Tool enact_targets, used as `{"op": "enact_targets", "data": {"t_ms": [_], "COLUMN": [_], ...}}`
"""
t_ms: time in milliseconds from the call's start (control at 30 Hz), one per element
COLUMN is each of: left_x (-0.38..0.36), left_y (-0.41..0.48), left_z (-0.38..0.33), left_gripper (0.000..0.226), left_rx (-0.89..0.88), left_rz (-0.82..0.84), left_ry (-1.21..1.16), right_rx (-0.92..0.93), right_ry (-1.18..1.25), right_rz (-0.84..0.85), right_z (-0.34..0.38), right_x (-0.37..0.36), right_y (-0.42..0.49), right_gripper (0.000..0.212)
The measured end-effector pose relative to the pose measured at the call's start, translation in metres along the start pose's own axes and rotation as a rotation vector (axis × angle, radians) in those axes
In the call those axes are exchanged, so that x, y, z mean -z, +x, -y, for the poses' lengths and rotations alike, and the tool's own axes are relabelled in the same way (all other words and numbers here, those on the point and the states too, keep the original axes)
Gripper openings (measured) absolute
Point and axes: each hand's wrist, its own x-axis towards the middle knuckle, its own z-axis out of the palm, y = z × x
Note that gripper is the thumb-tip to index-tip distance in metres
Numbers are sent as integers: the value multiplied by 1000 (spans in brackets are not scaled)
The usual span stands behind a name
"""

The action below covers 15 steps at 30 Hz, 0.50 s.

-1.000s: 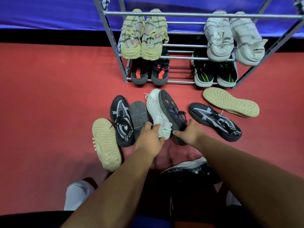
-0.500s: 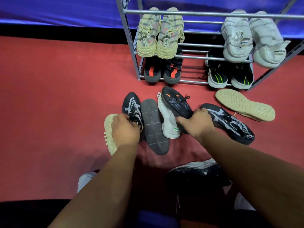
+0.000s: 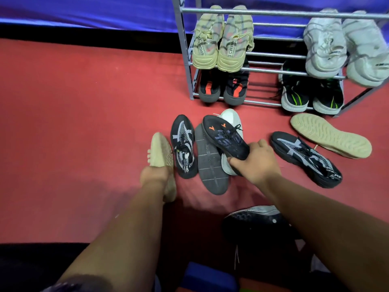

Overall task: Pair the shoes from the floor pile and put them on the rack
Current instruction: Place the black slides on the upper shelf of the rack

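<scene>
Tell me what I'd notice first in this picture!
Your eye lands on two bare arms reaching into the shoe pile on the red floor. The right hand grips a black shoe with orange marks in the middle, and the left hand holds a tan shoe at the pile's left edge. Behind them, the metal rack already carries paired shoes.

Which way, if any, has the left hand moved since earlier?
Yes. The left hand went left, off the white shoe, past the grey sole, onto the beige shoe.
</scene>
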Motion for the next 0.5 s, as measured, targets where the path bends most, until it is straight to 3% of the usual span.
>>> {"op": "enact_targets", "data": {"t_ms": [67, 167, 267, 367, 433, 500], "left_x": [0, -8, -27, -52, -67, -80], "left_y": [-15, -31, -50, -64, -69, -66], "left_z": [-16, -41, -62, -76, -83, -91], "left_gripper": [47, 69, 49, 35, 41, 53], "left_rx": [-157, -284, -634, -851, -864, -828], "left_rz": [-97, -204, -312, -39, 161, 190], "left_ry": [59, 254, 438, 425, 417, 463], "right_rx": [-8, -73, -166, -197, -193, -213], "right_ry": [-5, 2, 2, -74, -111, -116], "right_rz": [-25, -81, -92, -50, -31, -22], "right_z": [0, 1, -3, -12, -19, -25], "right_x": [-1, -4, -6, -5, -4, -4], "right_y": [1, 1, 2, 5, 5, 4], "right_gripper": [64, 69, 78, 83, 84, 84]}}
